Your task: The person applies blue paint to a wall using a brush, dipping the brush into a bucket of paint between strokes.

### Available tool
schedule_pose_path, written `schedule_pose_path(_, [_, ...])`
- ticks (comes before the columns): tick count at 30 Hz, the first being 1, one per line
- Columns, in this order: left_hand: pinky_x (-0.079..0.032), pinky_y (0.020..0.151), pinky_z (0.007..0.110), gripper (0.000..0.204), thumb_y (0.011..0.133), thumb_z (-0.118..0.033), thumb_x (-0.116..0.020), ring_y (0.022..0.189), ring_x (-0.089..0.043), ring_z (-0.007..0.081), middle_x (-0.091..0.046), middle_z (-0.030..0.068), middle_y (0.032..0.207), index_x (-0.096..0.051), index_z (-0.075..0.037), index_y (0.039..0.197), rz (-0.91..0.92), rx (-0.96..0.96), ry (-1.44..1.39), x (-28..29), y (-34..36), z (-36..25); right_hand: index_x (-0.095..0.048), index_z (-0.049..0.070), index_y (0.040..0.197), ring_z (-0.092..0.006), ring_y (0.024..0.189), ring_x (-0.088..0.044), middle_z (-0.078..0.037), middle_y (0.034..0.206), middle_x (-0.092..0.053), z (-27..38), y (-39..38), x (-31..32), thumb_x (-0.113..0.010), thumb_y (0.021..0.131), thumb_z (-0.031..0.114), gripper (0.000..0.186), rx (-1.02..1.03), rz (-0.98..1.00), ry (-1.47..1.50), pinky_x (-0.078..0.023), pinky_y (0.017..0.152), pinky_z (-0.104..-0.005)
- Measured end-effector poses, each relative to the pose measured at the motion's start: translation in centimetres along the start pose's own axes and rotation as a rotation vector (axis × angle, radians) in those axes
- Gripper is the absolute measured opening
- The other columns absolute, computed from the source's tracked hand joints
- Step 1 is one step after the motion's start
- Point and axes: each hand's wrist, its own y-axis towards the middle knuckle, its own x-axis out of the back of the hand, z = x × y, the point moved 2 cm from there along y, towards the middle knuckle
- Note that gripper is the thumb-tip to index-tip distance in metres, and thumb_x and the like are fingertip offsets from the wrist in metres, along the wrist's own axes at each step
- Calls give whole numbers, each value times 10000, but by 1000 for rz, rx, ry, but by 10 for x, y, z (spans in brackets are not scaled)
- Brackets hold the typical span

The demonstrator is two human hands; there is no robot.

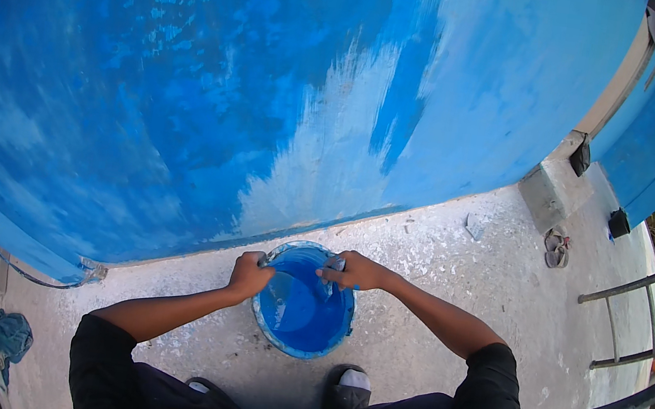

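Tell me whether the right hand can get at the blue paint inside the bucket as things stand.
Probably yes. The right hand already rests on the rim of the bucket, whose top is open, and nothing covers the blue paint. The left hand grips the opposite rim, off to the side.

Your single head camera looks steeply down from standing height, facing a blue-painted wall [193,85] that fills the upper frame at close range. Your forearms enter from the lower edge toward a paint bucket [304,302] at centre, on the concrete floor [455,306]. Fisheye bends the wall base; corners are blacked out.
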Motion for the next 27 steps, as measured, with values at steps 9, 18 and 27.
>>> schedule_pose_path(9, [-411,541,418,228,703,-147,-625,525,-541,267,-515,169,558,-486,18,628,48,29,-6,-7,-5,-10,-689,68,1050,-337,856,-659,-168,894,-691,-53,16,-38,-559,925,386,366,176,12,-379,-510,800,-434])
schedule_pose_path(18, [-416,538,422,212,705,-159,-625,532,-561,281,-541,181,570,-530,19,639,44,-8,14,-6,-10,-16,-700,55,1014,-325,733,-661,-172,830,-691,-33,3,-47,-564,929,346,332,132,112,-303,-517,723,-414])
schedule_pose_path(27, [-413,542,438,230,715,-171,-634,538,-566,284,-539,177,569,-525,15,637,78,13,-2,-6,-12,-21,-686,61,1075,-324,767,-665,-166,878,-697,-58,17,-85,-558,931,317,320,259,49,-410,-516,760,-410])
